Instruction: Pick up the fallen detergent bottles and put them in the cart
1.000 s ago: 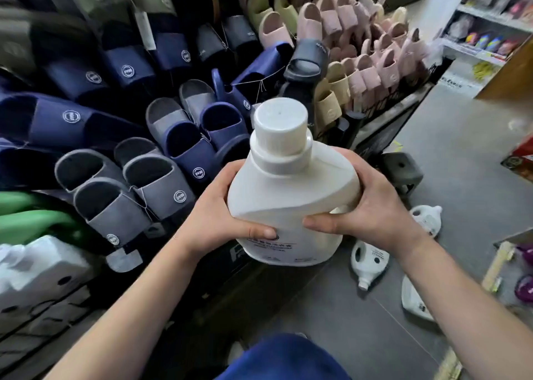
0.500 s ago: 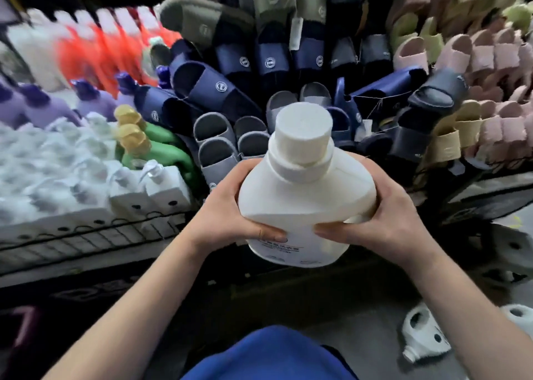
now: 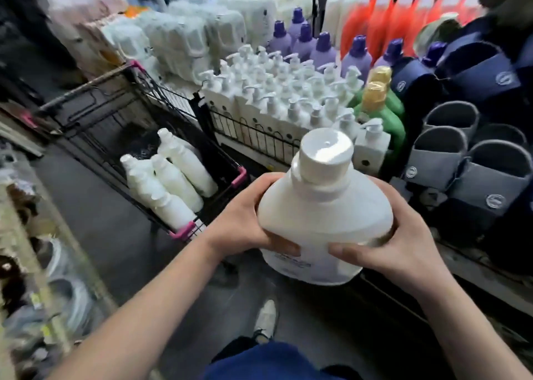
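Head view is showing, at the far left, a blurred shelf of goods, and next to it the cart is standing in the aisle with several white bottles already lying in its basket. Moving right, the left hand is gripping one side of a big white detergent bottle, held upright in the air, well apart from the cart and off to its right. The right hand is clasping the other side, its fingers wrapping round the front. Further right, pump bottles and grey slippers are filling the shelves. The step in hand looks like carrying; the next move is calling for a swing left and a lowering over the cart's rim before letting go
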Tool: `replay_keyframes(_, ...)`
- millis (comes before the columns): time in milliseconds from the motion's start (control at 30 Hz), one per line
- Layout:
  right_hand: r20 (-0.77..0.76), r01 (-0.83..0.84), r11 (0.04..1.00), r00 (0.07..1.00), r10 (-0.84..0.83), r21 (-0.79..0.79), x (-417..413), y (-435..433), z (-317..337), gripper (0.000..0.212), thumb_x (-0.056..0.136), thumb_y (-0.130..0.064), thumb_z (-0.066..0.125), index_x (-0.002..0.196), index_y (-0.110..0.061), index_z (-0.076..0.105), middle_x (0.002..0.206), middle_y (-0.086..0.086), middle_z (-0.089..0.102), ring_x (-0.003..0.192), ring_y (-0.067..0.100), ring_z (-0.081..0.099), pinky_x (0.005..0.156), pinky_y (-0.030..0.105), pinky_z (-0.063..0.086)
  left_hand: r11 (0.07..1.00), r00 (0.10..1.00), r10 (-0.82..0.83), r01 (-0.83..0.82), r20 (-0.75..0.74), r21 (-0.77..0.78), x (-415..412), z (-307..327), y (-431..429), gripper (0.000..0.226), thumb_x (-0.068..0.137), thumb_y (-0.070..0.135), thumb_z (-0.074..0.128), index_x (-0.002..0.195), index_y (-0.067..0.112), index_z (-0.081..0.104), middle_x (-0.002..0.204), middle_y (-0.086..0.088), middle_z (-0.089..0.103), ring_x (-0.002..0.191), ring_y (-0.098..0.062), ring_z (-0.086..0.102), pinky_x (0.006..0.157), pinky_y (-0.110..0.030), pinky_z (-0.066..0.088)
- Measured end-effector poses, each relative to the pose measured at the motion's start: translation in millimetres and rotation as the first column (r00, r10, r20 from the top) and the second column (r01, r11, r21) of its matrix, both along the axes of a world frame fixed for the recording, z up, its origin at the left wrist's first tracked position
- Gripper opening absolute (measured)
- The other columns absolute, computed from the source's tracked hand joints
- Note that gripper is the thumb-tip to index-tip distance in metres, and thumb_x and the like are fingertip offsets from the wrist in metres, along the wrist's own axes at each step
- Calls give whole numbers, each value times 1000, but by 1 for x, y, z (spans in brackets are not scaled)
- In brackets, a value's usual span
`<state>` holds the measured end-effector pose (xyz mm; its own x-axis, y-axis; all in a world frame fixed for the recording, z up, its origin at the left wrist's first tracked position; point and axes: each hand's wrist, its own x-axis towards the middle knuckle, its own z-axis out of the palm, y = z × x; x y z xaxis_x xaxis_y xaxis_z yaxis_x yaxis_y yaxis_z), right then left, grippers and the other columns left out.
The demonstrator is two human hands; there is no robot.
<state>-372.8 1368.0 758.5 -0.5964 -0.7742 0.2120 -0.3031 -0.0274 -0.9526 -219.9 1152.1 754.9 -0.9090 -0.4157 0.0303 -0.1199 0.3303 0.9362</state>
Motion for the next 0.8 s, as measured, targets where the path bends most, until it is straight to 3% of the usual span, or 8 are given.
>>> replay_keyframes(167, 8, -179, 983, 984, 179, 47, 35, -70, 2, 85, 43, -42, 96, 121, -56, 64, 120, -22, 72, 112, -2, 67, 86, 11, 52, 980, 980, 197, -195, -28, 42, 68, -6, -38, 95, 39, 30, 102, 121, 59, 63, 126, 18, 70, 120, -3, 63, 100, -24, 50)
replay_keyframes(267, 13, -249, 967, 969, 248, 60, 57, -119, 2, 85, 49, -29, 99, 122, -54, 65, 120, -21, 73, 113, -1, 67, 87, 12, 52, 958, 962, 273, -270, -18, 98, 99, -16, -79, 106, 34, 46, 107, 130, 47, 63, 129, 7, 71, 122, -8, 63, 100, -27, 51)
replay_keyframes(333, 8, -260, 962, 965, 260, 81, 67, -157, -2, 87, 48, -32, 99, 124, -54, 64, 121, -21, 72, 114, -3, 66, 86, 10, 50, 956, 961, 275, -271, -15, 112, 114, -27, -115, 110, 35, 38, 107, 135, 38, 61, 131, 0, 70, 125, -14, 64, 102, -32, 52)
replay_keyframes(433, 13, -240, 963, 971, 240, 120, 84, -219, -11, 88, 43, -44, 95, 124, -57, 63, 124, -23, 70, 115, -6, 64, 87, 7, 48, 956, 963, 269, -266, -11, 127, 132, -40, -175, 101, 37, 24, 103, 127, 47, 64, 129, 4, 71, 122, -12, 65, 100, -32, 54)
replay_keyframes(567, 15, -180, 968, 983, 181, 177, 111, -304, -21, 91, 40, -38, 96, 124, -50, 64, 119, -27, 70, 111, -9, 64, 84, 4, 48, 966, 975, 222, -224, 31, 129, 150, -52, -274, 99, 39, 27, 103, 126, 51, 61, 130, 6, 69, 125, -20, 64, 99, -51, 58)
replay_keyframes(667, 6, -137, 961, 990, 140, 240, 127, -363, -28, 90, 44, -26, 98, 121, -55, 62, 117, -30, 70, 109, -12, 63, 84, 2, 46, 985, 991, 125, -129, 41, 112, 154, -61, -346, 95, 42, 28, 104, 122, 53, 60, 124, 14, 69, 120, -13, 63, 107, -39, 52)
replay_keyframes(800, 14, -32, 957, 999, 29, 287, 140, -420, -42, 91, 47, -20, 99, 123, -56, 62, 123, -26, 69, 115, -8, 63, 88, 5, 47, 998, 997, -41, 37, 70, 59, 145, -68, -426, 96, 49, 11, 106, 121, 54, 59, 117, 23, 67, 114, -1, 62, 98, -18, 48)
